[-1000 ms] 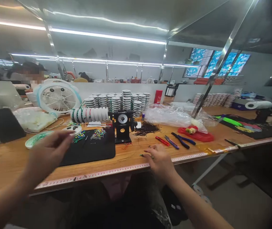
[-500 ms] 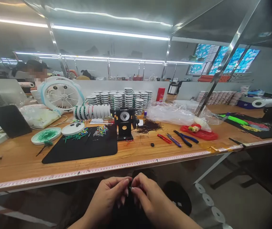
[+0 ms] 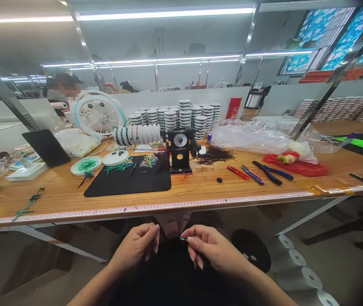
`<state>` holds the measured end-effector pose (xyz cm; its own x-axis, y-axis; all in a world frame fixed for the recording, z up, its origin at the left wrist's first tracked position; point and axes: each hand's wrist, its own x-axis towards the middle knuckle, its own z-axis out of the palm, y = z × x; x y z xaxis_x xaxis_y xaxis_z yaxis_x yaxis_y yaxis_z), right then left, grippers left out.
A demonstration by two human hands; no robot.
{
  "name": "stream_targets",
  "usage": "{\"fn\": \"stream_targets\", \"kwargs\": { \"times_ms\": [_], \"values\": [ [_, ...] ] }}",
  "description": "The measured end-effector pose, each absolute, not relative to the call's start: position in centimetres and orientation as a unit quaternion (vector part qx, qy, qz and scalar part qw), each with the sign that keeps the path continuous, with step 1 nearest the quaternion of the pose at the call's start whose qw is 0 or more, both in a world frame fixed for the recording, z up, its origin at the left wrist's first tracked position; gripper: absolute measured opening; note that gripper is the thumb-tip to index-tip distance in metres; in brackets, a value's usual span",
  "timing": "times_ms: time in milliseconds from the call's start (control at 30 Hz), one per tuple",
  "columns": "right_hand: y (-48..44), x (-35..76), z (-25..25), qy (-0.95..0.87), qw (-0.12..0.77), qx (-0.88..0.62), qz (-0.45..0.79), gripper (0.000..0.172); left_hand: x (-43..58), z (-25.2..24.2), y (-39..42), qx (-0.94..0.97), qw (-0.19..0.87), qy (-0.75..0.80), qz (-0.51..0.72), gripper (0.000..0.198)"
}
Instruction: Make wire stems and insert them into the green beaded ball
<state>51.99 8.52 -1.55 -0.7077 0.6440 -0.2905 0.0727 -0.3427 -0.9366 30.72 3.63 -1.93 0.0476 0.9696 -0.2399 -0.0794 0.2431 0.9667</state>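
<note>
Pinching a tiny green-tipped piece (image 3: 183,239) between thumb and forefinger, the right hand (image 3: 208,248) hovers below the black dial-faced winding machine (image 3: 179,148), with the piece just beside the left hand (image 3: 135,244), whose fingers curl close together, though whether they hold anything is too hard to tell. Both hands are apart from the wooden workbench (image 3: 54,191), in front of its edge and below the machine. Left of the machine lies a black mat (image 3: 127,185); right of it sit a heap of dark cut strands (image 3: 213,156), then red-handled pliers (image 3: 237,172) and blue-handled pliers (image 3: 267,172); stacked white spools (image 3: 175,117) stand behind it
</note>
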Motion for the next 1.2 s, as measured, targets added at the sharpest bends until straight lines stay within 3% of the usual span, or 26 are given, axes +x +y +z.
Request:
{"fn": "stream_targets", "kwargs": {
  "times_ms": [133,267,433,567,667,833,1033,1200],
  "values": [
    [8.5,51.0,-1.7,-0.593,0.121,-0.342,0.719,0.032,31.1,-1.3,3.5,0.273,0.707,0.384,0.528,0.034],
    [8.4,50.1,-2.1,-0.591,0.109,-0.346,0.721,0.042,31.5,-0.9,3.9,0.252,0.729,0.318,0.552,0.035],
    [8.3,49.7,-2.1,-0.513,0.114,-0.253,0.812,0.046,31.4,-0.7,4.0,0.374,0.634,0.423,0.529,0.037],
    [8.2,49.7,-2.0,-0.486,0.131,-0.196,0.841,0.040,31.3,0.4,3.6,0.541,0.427,0.568,0.449,0.037],
    [8.2,49.6,-2.0,-0.500,0.160,-0.182,0.831,0.040,31.2,1.3,3.6,0.630,0.274,0.595,0.417,0.033],
    [8.1,50.2,-1.9,-0.520,0.188,-0.199,0.809,0.043,30.2,1.6,4.3,0.673,0.154,0.596,0.410,0.028],
    [8.3,52.7,-0.7,-0.615,0.156,-0.269,0.724,0.041,29.2,3.9,4.2,0.664,0.103,0.589,0.448,0.024],
    [8.3,52.1,2.4,-0.743,0.155,-0.205,0.618,0.026,31.9,6.3,2.8,0.715,0.236,0.504,0.422,0.030]
  ]
}}
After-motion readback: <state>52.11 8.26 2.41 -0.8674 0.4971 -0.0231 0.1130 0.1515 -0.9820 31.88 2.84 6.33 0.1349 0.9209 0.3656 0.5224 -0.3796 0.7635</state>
